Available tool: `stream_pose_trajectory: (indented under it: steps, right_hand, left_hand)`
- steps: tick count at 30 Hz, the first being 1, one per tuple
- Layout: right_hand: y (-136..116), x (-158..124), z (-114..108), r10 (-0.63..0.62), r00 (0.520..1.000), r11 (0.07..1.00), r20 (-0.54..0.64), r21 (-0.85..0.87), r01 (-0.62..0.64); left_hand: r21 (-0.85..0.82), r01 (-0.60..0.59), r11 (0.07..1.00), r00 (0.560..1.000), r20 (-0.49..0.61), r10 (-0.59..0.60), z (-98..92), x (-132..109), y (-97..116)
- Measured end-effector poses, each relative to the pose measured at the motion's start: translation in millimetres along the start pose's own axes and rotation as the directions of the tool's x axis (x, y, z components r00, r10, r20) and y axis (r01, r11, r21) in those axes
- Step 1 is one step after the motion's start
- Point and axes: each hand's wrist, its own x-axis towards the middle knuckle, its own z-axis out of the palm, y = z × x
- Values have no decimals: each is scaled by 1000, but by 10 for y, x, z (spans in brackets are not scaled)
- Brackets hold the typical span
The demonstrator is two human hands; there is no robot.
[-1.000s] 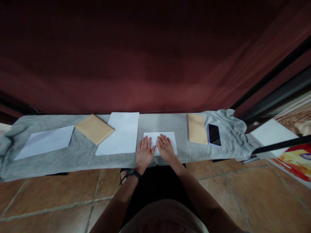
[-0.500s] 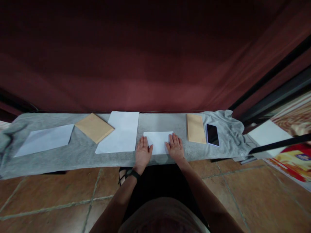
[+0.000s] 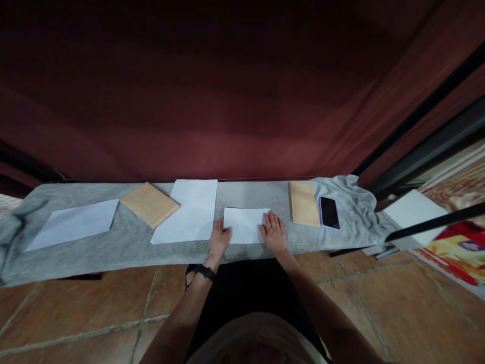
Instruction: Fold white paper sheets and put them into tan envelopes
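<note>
A small folded white paper [image 3: 244, 224] lies on the grey cloth [image 3: 125, 245] in front of me. My left hand [image 3: 220, 239] is at the paper's left edge, fingers curled in against that edge. My right hand [image 3: 274, 232] lies flat with fingers stretched out on the paper's right end. A black band sits on my left wrist.
On the cloth to the left lie a large white sheet [image 3: 190, 210], a tan envelope [image 3: 149, 203] and another white sheet [image 3: 74, 223]. To the right are a second tan envelope [image 3: 303, 203] and a dark phone [image 3: 329, 212]. A dark red curtain hangs behind; tiled floor lies below.
Both hands slid apart from the middle of the paper to its two ends. The left hand's fingers have curled at the left edge.
</note>
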Motion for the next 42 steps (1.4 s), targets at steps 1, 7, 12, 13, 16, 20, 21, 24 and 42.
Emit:
stream_pose_trajectory:
  steps: [1,7,12,13,16,20,21,24,42]
  right_hand:
    - [-15,-21,-28,-8,1000,999,-5,36,8]
    - [-405,-225,-217,-256,966,916,45,332,228]
    - [-706,-19,-530,13,999,705,40,708,-38]
    - [-734,50,-624,83,995,582,46,809,-86]
    - [-804,213,-893,332,935,143,127,973,-183]
    - [-876,253,-1006,432,852,-334,296,930,-154]
    - [-872,232,-976,445,838,-385,316,912,-139]
    - [-760,125,-796,508,783,-387,358,907,-164]
    - [-166,-227,-113,95,990,970,-106,234,-68]
  left_hand:
    - [-60,5,998,1000,-1,-5,8,-17,8]
    - [-465,33,885,999,53,-9,6,-178,274]
    - [-653,121,748,982,188,5,-70,-319,577]
    - [-686,182,705,973,228,-30,-83,-335,594]
    - [-695,367,618,926,335,-174,-80,-375,541]
    - [-666,472,578,860,493,-133,41,-464,375]
    - [-680,457,574,862,498,-95,74,-479,339]
    - [-706,349,617,912,406,-51,127,-438,243]
    - [428,-272,862,962,146,231,17,-171,100]
